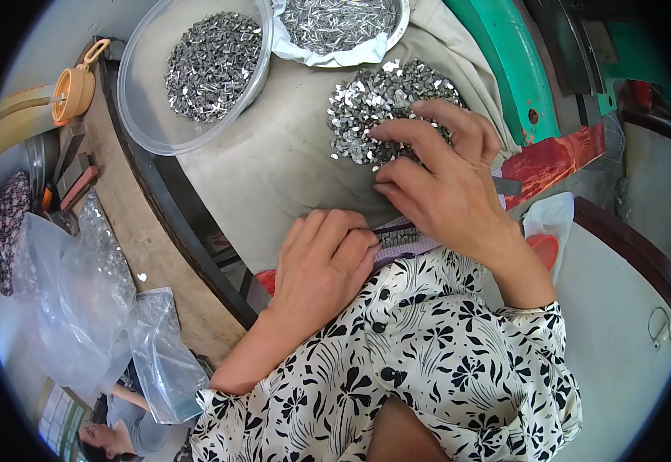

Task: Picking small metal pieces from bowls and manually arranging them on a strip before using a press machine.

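One black-and-white patterned shirt (443,331), yours, fills the foreground below your two hands. Your left hand (324,254), fingers curled, meets the left end of one dark strip (401,237) near your lap, its row of small metal pieces too fine to count; what the fingers grip is hidden. Your right hand (451,177) arches over the near side of one pile of metal chips (362,100), thumb and forefinger close together; whether they pinch a chip, one cannot tell. Beyond, on one beige cloth (274,173), sit one clear tub (141,104) of metal bits and one pale bowl (405,23) of pins. At left: one desk (162,254), at least two clear bags (66,316), one other person (124,431).
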